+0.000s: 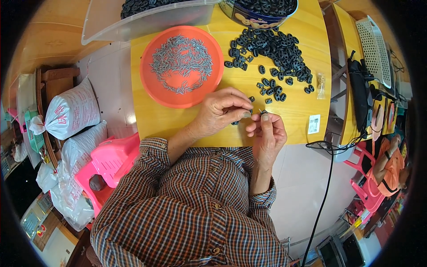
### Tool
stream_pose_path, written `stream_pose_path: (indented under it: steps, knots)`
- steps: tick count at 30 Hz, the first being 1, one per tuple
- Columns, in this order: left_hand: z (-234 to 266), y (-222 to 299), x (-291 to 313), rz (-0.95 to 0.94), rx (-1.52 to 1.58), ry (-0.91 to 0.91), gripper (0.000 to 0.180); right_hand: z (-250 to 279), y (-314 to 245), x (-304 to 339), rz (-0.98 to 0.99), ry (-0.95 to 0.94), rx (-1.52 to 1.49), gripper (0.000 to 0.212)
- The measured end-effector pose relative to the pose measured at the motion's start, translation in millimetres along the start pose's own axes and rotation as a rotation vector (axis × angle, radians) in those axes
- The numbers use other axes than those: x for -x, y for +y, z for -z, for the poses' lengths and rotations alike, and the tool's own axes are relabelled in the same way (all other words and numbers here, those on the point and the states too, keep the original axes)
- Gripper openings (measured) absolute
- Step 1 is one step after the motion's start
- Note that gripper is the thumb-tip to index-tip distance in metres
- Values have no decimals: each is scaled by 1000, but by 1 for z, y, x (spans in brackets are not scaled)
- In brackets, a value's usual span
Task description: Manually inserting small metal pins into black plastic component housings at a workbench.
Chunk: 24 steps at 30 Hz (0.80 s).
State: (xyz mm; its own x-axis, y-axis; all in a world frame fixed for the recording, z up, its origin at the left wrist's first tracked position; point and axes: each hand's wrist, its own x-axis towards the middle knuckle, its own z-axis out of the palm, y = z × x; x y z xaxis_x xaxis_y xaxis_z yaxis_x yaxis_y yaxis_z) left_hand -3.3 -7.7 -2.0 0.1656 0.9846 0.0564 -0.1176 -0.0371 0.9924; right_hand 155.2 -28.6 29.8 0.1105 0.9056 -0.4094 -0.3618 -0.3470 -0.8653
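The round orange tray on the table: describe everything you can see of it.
The round orange tray looks like plastic, shallow with a smooth rim. It sits flat on the yellow table, just below a clear bin in the picture. Many small grey pins, metallic-looking, lie loose inside, with a thinner curved band lower down. The left hand overlaps its lower right edge; whether they touch is unclear.

Prob. home w/ work corner: pink plastic chair (114, 161), tied sack (73, 109), yellow tbl (299, 107) w/ blk parts (284, 53).

Plaid shirt (178, 209) — orange, white, dark lines, round buttons (216, 206); buttoned cuffs (155, 143)
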Motion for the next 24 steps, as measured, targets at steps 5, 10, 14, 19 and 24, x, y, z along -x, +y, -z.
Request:
stream_pose_path:
  steps: [5, 10, 14, 19, 24]
  knots:
    - [-4, -2, 0, -17, -42, 17, 20, 0, 4, 0, 3, 8, 8, 11]
    - [-2, 0, -1, -33, -97, 16, 20, -1, 5, -1, -16, -37, -4, 9]
    - [-2, -4, 0, -26, -105, 5, 19, -2, 4, -1, -17, -11, -12, 9]
    - [-2, -3, 4, 186, 14, -54, 27, -4, 2, -2, -25, -23, -61, 10]
    - [1, 0, 2, 252, 268, -130, 30, -4, -4, -2, 13, -53, -78, 10]
